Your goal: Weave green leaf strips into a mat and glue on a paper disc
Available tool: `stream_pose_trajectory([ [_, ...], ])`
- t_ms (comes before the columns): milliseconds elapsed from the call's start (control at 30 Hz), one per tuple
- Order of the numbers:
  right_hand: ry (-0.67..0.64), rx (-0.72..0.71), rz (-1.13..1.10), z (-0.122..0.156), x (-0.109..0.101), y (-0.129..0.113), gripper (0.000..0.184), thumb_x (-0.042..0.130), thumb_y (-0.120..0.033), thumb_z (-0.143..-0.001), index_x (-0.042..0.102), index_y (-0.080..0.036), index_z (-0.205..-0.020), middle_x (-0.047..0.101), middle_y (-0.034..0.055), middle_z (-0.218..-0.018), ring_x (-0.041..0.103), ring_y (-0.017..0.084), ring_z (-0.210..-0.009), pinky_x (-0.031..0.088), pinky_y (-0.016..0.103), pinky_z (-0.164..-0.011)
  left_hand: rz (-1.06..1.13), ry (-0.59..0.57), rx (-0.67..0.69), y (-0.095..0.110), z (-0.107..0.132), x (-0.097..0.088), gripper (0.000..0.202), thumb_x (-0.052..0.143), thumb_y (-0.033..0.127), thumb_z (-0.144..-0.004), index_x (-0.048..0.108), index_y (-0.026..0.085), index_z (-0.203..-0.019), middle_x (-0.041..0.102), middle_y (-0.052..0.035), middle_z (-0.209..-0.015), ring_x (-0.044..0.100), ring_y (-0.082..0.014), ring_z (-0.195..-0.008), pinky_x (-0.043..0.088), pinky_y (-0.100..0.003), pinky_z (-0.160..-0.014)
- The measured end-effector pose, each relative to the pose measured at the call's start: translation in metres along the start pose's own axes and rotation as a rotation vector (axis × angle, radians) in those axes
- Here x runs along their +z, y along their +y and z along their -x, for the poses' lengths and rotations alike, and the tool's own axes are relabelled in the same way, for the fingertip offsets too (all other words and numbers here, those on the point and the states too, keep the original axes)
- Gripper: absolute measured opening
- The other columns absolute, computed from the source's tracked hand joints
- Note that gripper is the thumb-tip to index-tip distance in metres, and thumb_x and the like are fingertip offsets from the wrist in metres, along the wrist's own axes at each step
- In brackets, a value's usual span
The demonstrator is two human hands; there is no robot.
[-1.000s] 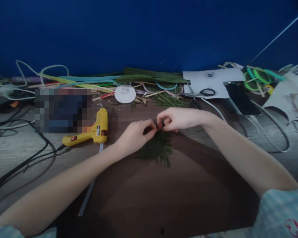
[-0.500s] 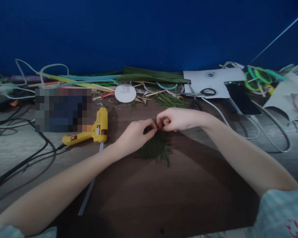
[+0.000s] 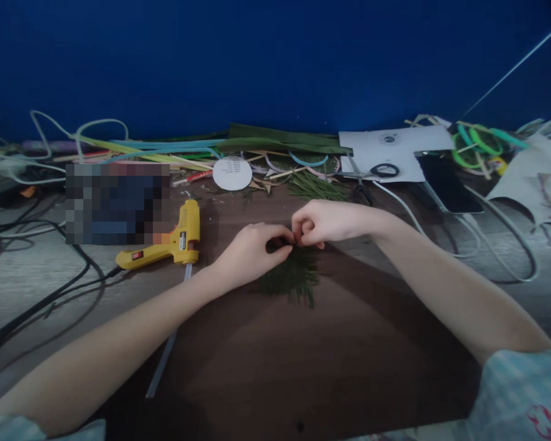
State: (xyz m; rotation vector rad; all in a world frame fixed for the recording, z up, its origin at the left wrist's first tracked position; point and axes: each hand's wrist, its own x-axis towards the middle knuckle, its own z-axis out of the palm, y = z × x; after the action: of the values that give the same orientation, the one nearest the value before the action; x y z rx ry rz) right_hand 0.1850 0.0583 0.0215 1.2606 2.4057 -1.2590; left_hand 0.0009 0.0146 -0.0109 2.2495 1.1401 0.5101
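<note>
My left hand point(image 3: 255, 252) and my right hand point(image 3: 324, 222) meet near the middle of the table, fingertips touching or nearly so. Both are closed in a pinch; whatever sits between the fingertips is too small and shaded to make out. Directly below the fingers lies a dark green fringed piece point(image 3: 296, 282) with thin strips, like cut leaf or paper. Its upper edge is partly hidden by my hands. Left of my left hand, a yellow glue gun point(image 3: 183, 242) rests on its side, with a clear glue stick point(image 3: 161, 364) trailing out under my left forearm.
Along the back lie long green leaf-like strips point(image 3: 275, 138), a white round card point(image 3: 232, 174), cut green strips point(image 3: 316, 185), scissors point(image 3: 371, 171) on white paper point(image 3: 395, 138), and a phone point(image 3: 452, 184) with a cable. Black cords point(image 3: 80, 269) run at left near a blurred dark object point(image 3: 119, 202).
My fingertips have shifted slightly to the right, and my left thumb and forefinger now reach up to my right fingers. The glue gun and the fringed piece stay in place.
</note>
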Motion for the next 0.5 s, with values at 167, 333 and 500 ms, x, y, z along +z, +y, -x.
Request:
stream_pose_trajectory([
  [167,-0.034,0.016,0.012,0.0028,-0.0041,-0.0008,0.014,0.051,-0.017,-0.065,0.059,-0.017,-0.078,0.057,-0.0030,-0.052,0.053,0.011,-0.051,0.036,0.021,-0.050,0.002,0.009,0.009,-0.0001,0.0003,0.0002,0.020,0.054,0.017,-0.076,0.067,0.020,-0.090,0.070,0.0001,-0.086,0.063,-0.0151,-0.078,0.047,-0.026,-0.076],
  [333,-0.048,0.021,0.013,0.0041,-0.0061,-0.0007,0.020,0.049,-0.015,-0.065,0.061,-0.016,-0.081,0.057,-0.0020,-0.053,0.053,0.011,-0.053,0.036,0.022,-0.051,0.000,0.004,0.006,0.0001,-0.0001,-0.0003,0.024,0.052,0.014,-0.076,0.067,0.020,-0.093,0.071,-0.0004,-0.092,0.064,-0.0156,-0.082,0.047,-0.027,-0.080],
  [500,-0.096,0.026,-0.004,0.0052,-0.0087,-0.0011,0.021,0.052,-0.022,-0.067,0.062,-0.016,-0.085,0.059,-0.0015,-0.054,0.051,0.011,-0.053,0.034,0.023,-0.052,-0.012,0.007,0.020,-0.0003,-0.0006,-0.0003,0.026,0.050,0.013,-0.076,0.067,0.018,-0.094,0.071,-0.0011,-0.095,0.064,-0.0160,-0.086,0.047,-0.027,-0.082],
])
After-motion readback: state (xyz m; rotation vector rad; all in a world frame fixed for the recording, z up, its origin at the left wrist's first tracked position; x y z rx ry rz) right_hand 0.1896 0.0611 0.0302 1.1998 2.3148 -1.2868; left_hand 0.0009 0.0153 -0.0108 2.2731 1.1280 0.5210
